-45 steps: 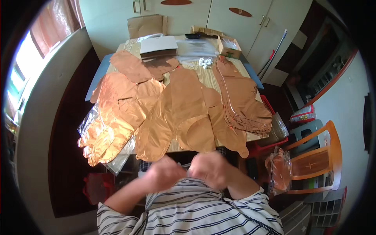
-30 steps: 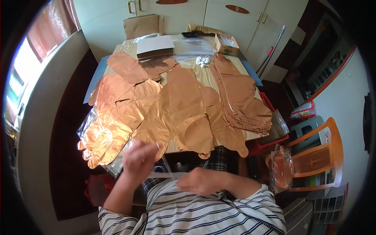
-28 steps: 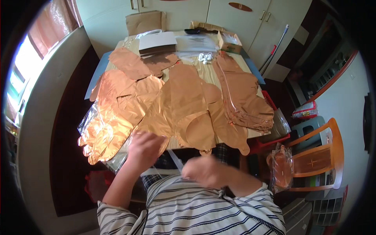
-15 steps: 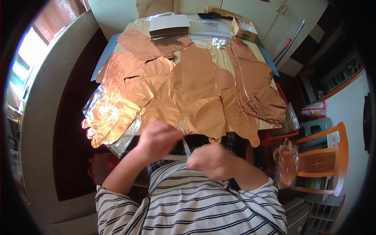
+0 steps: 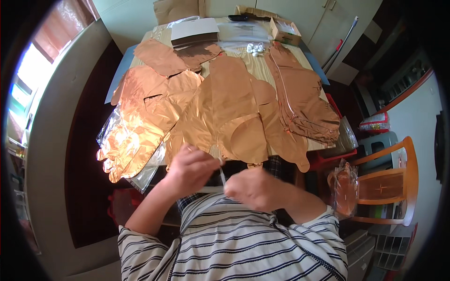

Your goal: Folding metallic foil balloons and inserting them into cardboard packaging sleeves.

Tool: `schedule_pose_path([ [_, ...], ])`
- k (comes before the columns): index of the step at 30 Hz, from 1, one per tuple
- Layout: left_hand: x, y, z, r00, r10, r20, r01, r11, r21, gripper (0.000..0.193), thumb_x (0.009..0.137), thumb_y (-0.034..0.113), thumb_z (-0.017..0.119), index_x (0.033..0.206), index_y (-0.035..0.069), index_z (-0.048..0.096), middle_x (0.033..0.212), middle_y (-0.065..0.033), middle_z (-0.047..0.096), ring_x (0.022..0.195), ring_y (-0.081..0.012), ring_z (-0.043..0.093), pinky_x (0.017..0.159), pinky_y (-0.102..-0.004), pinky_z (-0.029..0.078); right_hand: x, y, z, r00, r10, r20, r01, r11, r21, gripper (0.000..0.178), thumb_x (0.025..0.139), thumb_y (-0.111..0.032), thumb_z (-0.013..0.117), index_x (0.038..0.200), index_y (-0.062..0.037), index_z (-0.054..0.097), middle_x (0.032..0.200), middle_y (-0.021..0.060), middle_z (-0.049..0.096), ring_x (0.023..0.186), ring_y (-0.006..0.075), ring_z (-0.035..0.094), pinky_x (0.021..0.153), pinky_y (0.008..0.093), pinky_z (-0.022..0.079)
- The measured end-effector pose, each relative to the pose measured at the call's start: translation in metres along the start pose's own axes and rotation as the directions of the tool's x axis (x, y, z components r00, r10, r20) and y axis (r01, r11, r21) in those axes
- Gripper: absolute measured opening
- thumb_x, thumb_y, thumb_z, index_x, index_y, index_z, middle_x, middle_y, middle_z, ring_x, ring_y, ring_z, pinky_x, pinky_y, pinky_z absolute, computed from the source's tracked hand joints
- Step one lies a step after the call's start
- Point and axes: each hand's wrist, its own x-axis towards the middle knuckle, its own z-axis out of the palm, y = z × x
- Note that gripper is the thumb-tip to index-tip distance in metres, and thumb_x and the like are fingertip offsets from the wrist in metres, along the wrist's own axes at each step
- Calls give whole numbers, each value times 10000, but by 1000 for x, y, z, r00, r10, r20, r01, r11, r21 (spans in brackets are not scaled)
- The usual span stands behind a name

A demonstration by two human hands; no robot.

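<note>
Just off the table's near edge, my left hand (image 5: 192, 169) pinches the upper end of a thin white strip (image 5: 222, 177). The strip's lower end goes into my closed right hand (image 5: 253, 188), which sits lower and to the right. Whether it is a ribbon or a straw is too small to tell. Beyond my hands lies a flat copper-coloured foil balloon (image 5: 234, 86) with rounded lobes, its near parts hanging past the edge. Shiny foil balloons (image 5: 145, 112) overlap at its left, and a folded stack of foil balloons (image 5: 302, 98) lies to the right.
At the table's far side are a stack of cards (image 5: 194, 32), clear plastic bags (image 5: 243, 33), a small cardboard box (image 5: 285, 33) and a cluster of small white rolls (image 5: 255, 48). A wooden chair (image 5: 382, 185) with a bagged brown item (image 5: 346, 189) stands at my right.
The whole view has shifted slightly. My hands stay close together on the white strip, with only small movement, and the balloons lie as before.
</note>
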Motion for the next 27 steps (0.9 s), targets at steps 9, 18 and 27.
schedule_pose_path([
  [9, -10, 14, 8, 998, -23, 58, 30, 991, -133, 301, 747, -51, 715, 1027, 58, 737, 809, -40, 645, 742, -205, 612, 697, -339, 463, 6, -1, -6, 995, -57, -84, 49, 994, -96, 92, 954, -109, 595, 875, -63, 595, 794, 137, 591, 709, 320, 616, 644, 396, 492],
  [18, -2, 28, 12, 991, 66, 119, -25, 948, -316, 348, 673, -22, 729, 1013, 51, 727, 915, -56, 687, 782, -215, 606, 738, -359, 467, 14, 7, -20, 978, 17, -207, -53, 984, -170, 93, 943, -135, 622, 893, -59, 600, 736, 141, 591, 711, 343, 632, 646, 391, 509],
  [27, 8, 28, 2, 996, -58, 64, 79, 907, -414, 270, 748, -57, 723, 998, 46, 734, 865, -75, 675, 754, -254, 606, 692, -357, 493, 7, 8, -12, 984, 154, -94, -156, 988, -16, 152, 997, -126, 570, 885, -28, 605, 753, 116, 595, 702, 245, 636, 657, 335, 500],
])
